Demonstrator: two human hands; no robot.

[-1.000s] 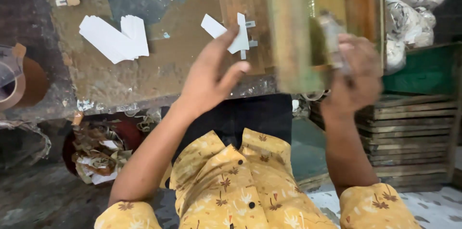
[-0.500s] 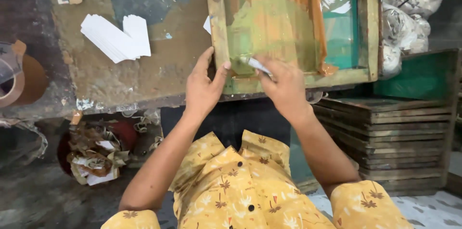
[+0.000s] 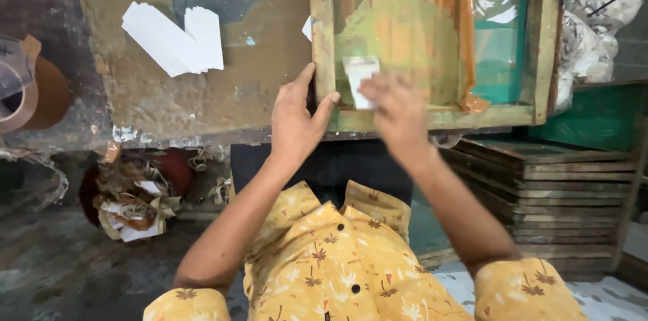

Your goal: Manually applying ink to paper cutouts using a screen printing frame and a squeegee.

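A wooden screen-printing frame (image 3: 322, 37) lies flat on the worn worktable (image 3: 223, 85), its mesh (image 3: 418, 44) stained green and orange. My left hand (image 3: 295, 118) rests on the frame's near left corner, thumb on the wooden rail. My right hand (image 3: 399, 108) is inside the frame at its near edge, blurred by motion, gripping a small pale squeegee (image 3: 359, 78) against the mesh.
A fanned stack of white cards (image 3: 174, 39) lies on the table to the left. A tape roll (image 3: 20, 91) sits at the far left. A bin of paper scraps (image 3: 135, 203) stands under the table. Stacked wooden frames (image 3: 567, 193) are at the right.
The frame came down from upright to flat on the table. My left hand moved onto its corner, and my right hand has drawn the squeegee toward the near edge.
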